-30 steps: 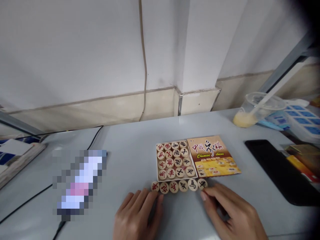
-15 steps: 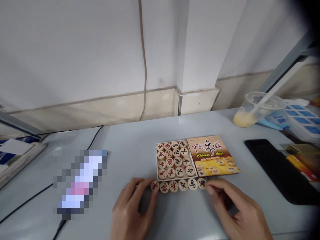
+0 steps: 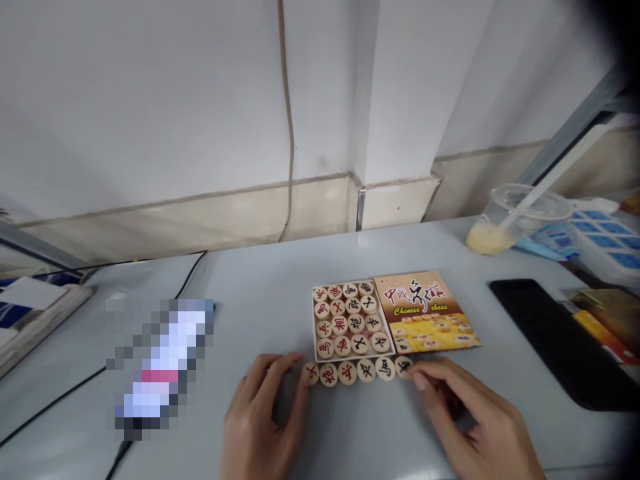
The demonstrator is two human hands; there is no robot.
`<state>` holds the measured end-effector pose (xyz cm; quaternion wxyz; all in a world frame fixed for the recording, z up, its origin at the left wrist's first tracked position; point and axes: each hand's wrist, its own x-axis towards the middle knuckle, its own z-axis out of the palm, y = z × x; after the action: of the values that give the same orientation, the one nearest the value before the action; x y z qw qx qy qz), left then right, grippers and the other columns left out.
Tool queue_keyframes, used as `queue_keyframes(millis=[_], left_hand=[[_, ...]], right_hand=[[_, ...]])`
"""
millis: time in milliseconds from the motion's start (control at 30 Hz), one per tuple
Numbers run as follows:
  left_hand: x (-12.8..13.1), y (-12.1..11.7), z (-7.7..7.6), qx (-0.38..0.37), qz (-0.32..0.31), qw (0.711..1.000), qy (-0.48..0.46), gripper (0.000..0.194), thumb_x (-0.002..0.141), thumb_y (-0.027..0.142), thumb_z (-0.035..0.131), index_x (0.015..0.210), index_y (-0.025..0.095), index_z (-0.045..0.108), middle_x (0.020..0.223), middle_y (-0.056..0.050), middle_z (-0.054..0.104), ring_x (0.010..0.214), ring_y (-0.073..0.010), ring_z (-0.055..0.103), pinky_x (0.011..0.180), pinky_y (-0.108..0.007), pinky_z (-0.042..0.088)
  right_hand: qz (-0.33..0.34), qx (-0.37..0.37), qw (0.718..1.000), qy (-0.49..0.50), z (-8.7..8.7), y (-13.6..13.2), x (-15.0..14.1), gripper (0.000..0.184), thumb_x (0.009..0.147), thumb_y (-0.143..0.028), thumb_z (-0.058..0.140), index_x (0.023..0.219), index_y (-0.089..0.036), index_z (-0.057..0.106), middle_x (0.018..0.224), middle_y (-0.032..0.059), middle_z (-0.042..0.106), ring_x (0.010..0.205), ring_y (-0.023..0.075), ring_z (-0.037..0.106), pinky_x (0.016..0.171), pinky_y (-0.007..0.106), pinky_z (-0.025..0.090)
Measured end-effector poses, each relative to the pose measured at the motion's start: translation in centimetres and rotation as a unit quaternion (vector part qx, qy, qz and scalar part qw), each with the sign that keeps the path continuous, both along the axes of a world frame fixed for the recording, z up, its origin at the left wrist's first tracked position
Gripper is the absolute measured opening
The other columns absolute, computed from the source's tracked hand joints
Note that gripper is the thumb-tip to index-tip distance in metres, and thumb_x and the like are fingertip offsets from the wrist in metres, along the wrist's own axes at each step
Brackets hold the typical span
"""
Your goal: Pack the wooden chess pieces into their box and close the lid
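A row of several round wooden Chinese chess pieces (image 3: 357,371) lies on the grey table (image 3: 260,300), just in front of an open box (image 3: 351,320) filled with more pieces. My left hand (image 3: 263,417) rests at the row's left end, its fingertips against the leftmost piece (image 3: 311,373), fingers loosely curled. My right hand (image 3: 473,420) is at the row's right end, thumb and forefinger touching the rightmost piece (image 3: 403,366). Neither hand lifts a piece. The box lid (image 3: 427,312), printed "Chinese chess", lies right of the box.
A black phone (image 3: 560,340) lies at the right. A plastic cup (image 3: 510,217) with a straw and yellowish liquid stands at the back right beside blue-and-white packaging (image 3: 595,237). A blurred object (image 3: 160,367) and black cables (image 3: 50,407) lie at the left. The wall stands behind.
Both hands moved forward to the two ends of the row; the left hand's fingers now bracket the leftmost piece. The row has barely shifted.
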<state>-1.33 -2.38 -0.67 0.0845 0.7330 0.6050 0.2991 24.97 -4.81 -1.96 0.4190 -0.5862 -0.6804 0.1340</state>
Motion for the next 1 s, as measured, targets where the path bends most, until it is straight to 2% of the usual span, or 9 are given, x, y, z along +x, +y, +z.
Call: queue_keyframes(millis=[133,233,400,500,567,733,833,1000], left_hand=[[0.6,0.2,0.6,0.055,-0.008,0.998,-0.013,0.016,0.099,0.029,0.058,0.112,0.025,0.067,0.103,-0.006,0.065,0.085,-0.0174,0.065,0.072,-0.029,0.053],[1.9,1.4,1.5,0.046,-0.018,0.999,0.014,0.016,0.098,0.029,0.059,0.113,0.026,0.066,0.089,-0.002,0.063,0.074,-0.0157,0.062,0.068,-0.03,0.05],[4.0,4.2,2.6,-0.002,-0.024,0.995,0.097,0.018,0.093,0.03,0.066,0.111,0.026,0.067,0.084,0.001,0.063,0.065,-0.0168,0.061,0.063,-0.032,0.044],[4.5,5.0,2.5,-0.035,-0.037,0.993,0.109,0.016,0.09,0.026,0.069,0.106,0.026,0.068,0.086,0.001,0.066,0.066,-0.0181,0.062,0.065,-0.033,0.043],[4.6,5.1,2.2,-0.029,-0.048,0.994,0.097,0.016,0.091,0.024,0.068,0.106,0.026,0.067,0.087,0.001,0.066,0.069,-0.0187,0.062,0.067,-0.034,0.043],[4.2,3.7,2.1,0.062,-0.074,0.995,0.025,0.016,0.095,0.026,0.064,0.111,0.025,0.065,0.083,0.0,0.064,0.068,-0.017,0.059,0.065,-0.031,0.045],[3.8,1.9,2.0,0.079,-0.099,0.992,-0.012,0.019,0.095,0.023,0.065,0.114,0.022,0.063,0.082,0.0,0.064,0.069,-0.0149,0.06,0.065,-0.028,0.047],[3.2,-1.2,0.2,0.124,-0.123,0.984,0.037,0.023,0.092,0.02,0.066,0.114,0.02,0.062,0.089,-0.002,0.072,0.072,-0.0143,0.068,0.062,-0.026,0.05]], right_hand=[[0.01,0.059,0.998,-0.033,0.4,0.6,-0.5,0.007,0.097,-0.026,0.058,0.1,-0.022,0.064,0.082,-0.0006,0.066,0.068,0.0103,0.062,0.063,0.022,0.051],[-0.001,0.087,0.994,-0.067,0.9,2.0,-1.2,0.009,0.095,-0.024,0.061,0.104,-0.024,0.065,0.085,-0.0011,0.066,0.074,0.0117,0.063,0.072,0.026,0.05],[-0.023,0.049,0.989,-0.139,1.4,5.3,-2.7,0.016,0.095,-0.03,0.063,0.109,-0.027,0.068,0.094,0.0005,0.067,0.088,0.0189,0.064,0.078,0.035,0.05],[0.0,0.025,0.987,-0.161,1.3,6.8,-3.4,0.016,0.092,-0.028,0.065,0.107,-0.025,0.068,0.098,0.0023,0.067,0.095,0.023,0.063,0.079,0.038,0.05],[0.01,0.022,0.988,-0.155,1.2,7.1,-3.6,0.014,0.092,-0.027,0.065,0.105,-0.024,0.068,0.096,0.0019,0.067,0.094,0.0231,0.063,0.078,0.038,0.05],[0.02,0.065,0.994,-0.088,1.8,5.6,-3.4,0.016,0.094,-0.03,0.063,0.108,-0.024,0.068,0.09,0.0019,0.064,0.085,0.0184,0.061,0.076,0.034,0.049],[0.047,0.092,0.993,-0.061,2.0,3.8,-3.1,0.014,0.094,-0.025,0.064,0.107,-0.021,0.066,0.083,0.0011,0.062,0.079,0.0155,0.06,0.073,0.03,0.049],[0.08,0.144,0.982,-0.089,1.2,1.1,-2.8,0.014,0.091,-0.019,0.065,0.105,-0.017,0.065,0.077,0.0008,0.063,0.069,0.0136,0.059,0.064,0.027,0.048]])
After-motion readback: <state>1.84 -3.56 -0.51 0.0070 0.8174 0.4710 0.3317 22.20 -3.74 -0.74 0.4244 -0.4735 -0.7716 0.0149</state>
